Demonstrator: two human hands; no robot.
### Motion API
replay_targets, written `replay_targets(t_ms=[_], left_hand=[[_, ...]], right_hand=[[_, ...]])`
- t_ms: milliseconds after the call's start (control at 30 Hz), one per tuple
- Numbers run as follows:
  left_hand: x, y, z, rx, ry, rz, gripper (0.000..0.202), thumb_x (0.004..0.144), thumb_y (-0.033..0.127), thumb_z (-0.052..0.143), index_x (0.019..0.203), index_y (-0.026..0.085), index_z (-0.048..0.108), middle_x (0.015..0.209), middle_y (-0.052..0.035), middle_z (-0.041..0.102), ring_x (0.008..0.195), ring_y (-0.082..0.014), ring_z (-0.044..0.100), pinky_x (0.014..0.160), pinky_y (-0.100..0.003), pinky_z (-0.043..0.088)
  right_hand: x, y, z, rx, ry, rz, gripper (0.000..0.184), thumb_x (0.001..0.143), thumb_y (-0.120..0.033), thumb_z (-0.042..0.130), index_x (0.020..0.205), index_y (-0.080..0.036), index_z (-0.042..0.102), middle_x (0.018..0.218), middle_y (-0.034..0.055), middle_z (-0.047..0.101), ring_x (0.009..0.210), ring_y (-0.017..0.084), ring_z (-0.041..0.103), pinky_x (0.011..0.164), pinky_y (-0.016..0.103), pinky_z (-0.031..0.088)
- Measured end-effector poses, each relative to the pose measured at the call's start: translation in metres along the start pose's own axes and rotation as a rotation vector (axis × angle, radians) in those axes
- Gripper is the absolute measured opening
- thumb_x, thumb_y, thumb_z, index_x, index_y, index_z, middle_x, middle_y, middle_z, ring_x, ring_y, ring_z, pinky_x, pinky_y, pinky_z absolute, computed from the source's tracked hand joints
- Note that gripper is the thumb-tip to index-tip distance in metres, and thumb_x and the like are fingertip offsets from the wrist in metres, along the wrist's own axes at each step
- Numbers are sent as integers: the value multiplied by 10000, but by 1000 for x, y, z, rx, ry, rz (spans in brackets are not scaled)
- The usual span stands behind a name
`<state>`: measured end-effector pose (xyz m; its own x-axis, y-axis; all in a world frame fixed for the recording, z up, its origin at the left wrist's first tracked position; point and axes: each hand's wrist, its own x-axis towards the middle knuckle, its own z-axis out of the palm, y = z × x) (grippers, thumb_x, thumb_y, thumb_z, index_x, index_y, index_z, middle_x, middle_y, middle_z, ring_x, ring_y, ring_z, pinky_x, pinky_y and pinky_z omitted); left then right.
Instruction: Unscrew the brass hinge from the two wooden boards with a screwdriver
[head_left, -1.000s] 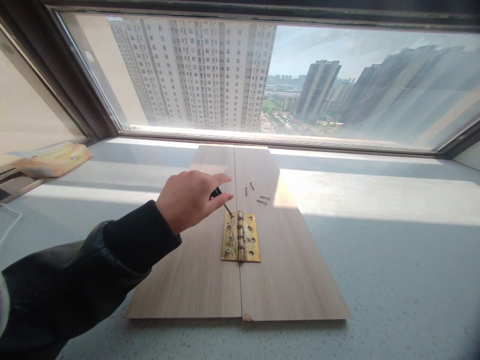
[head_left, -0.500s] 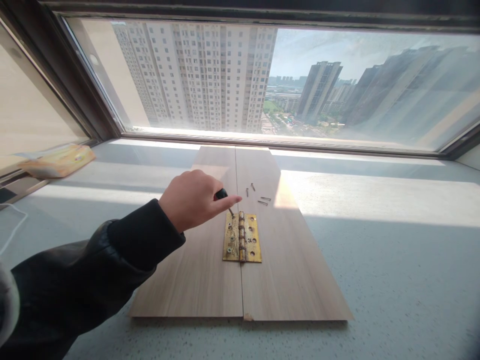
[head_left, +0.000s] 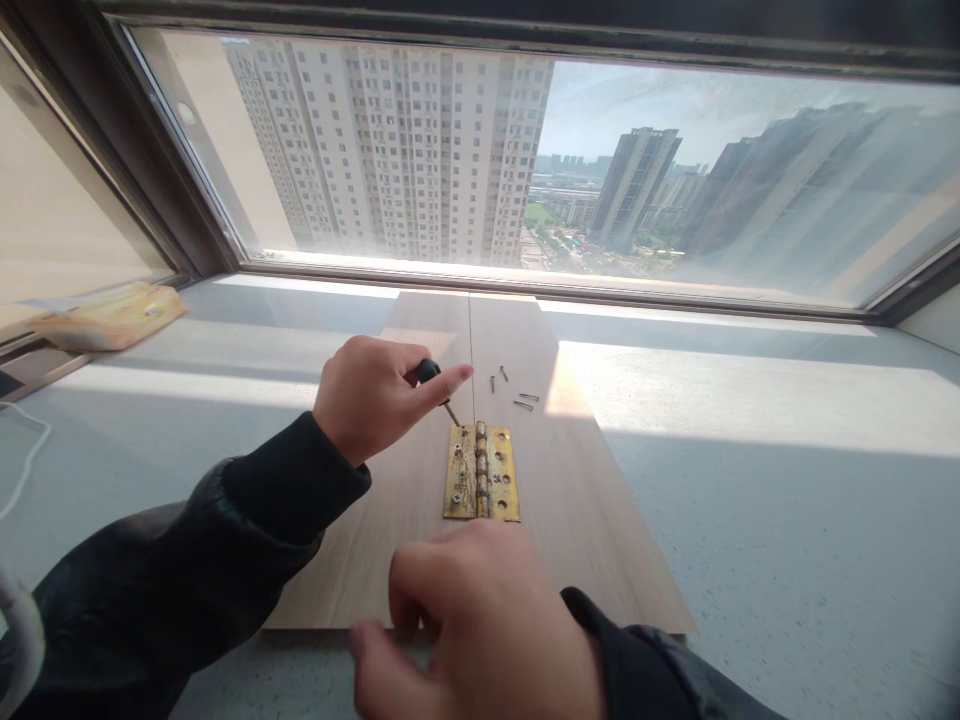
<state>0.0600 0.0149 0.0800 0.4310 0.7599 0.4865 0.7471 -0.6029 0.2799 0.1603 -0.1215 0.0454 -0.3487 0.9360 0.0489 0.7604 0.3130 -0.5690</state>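
Two wooden boards lie side by side on the grey sill, joined by a brass hinge. My left hand is closed around a black-handled screwdriver, its tip pointing at the hinge's upper left corner. My right hand hovers low over the near edge of the boards, fingers curled and blurred; what it holds, if anything, is hidden. Several loose screws lie on the right board beyond the hinge.
A yellow packet rests at the far left of the sill by the window frame. A white cable curls at the left edge. The window glass stands right behind the boards.
My right hand has come into view at the bottom, over the near edge of the boards. My left hand has lifted the screwdriver slightly and stays by the hinge's upper left corner.
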Motion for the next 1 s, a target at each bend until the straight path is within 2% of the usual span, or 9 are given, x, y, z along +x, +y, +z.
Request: replay_targets(t_ms=[100, 200, 300, 433, 567, 700, 800, 933, 1000], left_hand=[[-1, -8, -6, -103, 166, -72, 506, 792, 536, 475, 451, 162, 499, 407, 32, 368, 425, -76, 321, 460, -233, 257], [-1, -17, -10, -158, 252, -114, 486, 789, 502, 494, 437, 167, 474, 404, 38, 341, 417, -75, 310, 452, -238, 250], [-1, -23, -13, -140, 268, -119, 476, 777, 483, 511, 426, 167, 453, 407, 36, 338, 422, -78, 308, 452, -245, 243], [1, -26, -17, -130, 292, -143, 471, 771, 478, 510, 427, 163, 447, 416, 34, 344, 435, -79, 309, 457, -242, 243], [1, -26, -21, -146, 275, -157, 491, 766, 490, 502, 422, 159, 390, 421, 33, 297, 439, -77, 282, 457, -236, 243], [1, -25, -22, -182, 234, -153, 491, 760, 494, 500, 429, 159, 361, 427, 30, 290, 446, -77, 268, 462, -235, 251], [1, -23, -22, -208, 217, -149, 487, 757, 482, 502, 432, 161, 333, 428, 30, 282, 445, -77, 258, 460, -233, 250], [0, -22, -23, -236, 187, -148, 466, 762, 471, 488, 438, 163, 353, 426, 24, 311, 437, -79, 266, 451, -233, 246], [0, -22, -23, -245, 180, -147, 463, 762, 468, 484, 437, 164, 357, 422, 22, 321, 435, -80, 273, 449, -233, 245]], right_hand=[[22, 30, -41, -277, 180, 277, 289, 792, -374, 477, 570, -201, 538, 522, -8, 537, 470, 111, 430, 441, 258, 258], [46, 56, -53, -503, 188, 380, 358, 838, -457, 409, 657, -204, 585, 620, 27, 592, 560, 148, 508, 469, 263, 265], [68, 66, -43, -565, 141, 354, 400, 859, -462, 378, 688, -184, 609, 668, 63, 611, 621, 175, 556, 502, 269, 297], [83, 62, -33, -638, 57, 298, 350, 874, -348, 378, 710, -155, 619, 693, 99, 622, 649, 199, 594, 538, 280, 345], [83, 56, -36, -697, -16, 213, 245, 860, -259, 412, 741, -138, 588, 716, 112, 626, 646, 214, 604, 535, 286, 351], [81, 54, -43, -741, -59, 125, 101, 806, -150, 447, 804, -144, 548, 748, 87, 616, 629, 202, 591, 506, 277, 308], [79, 55, -47, -751, -86, 70, 122, 784, -93, 429, 780, -167, 526, 741, 49, 598, 614, 171, 569, 491, 269, 265], [76, 57, -52, -715, -78, 48, 130, 799, -146, 451, 834, -228, 546, 858, -6, 602, 709, 135, 566, 521, 248, 291], [76, 60, -54, -703, -26, 110, 133, 826, -272, 466, 931, -243, 541, 884, -4, 604, 727, 143, 566, 530, 246, 316]])
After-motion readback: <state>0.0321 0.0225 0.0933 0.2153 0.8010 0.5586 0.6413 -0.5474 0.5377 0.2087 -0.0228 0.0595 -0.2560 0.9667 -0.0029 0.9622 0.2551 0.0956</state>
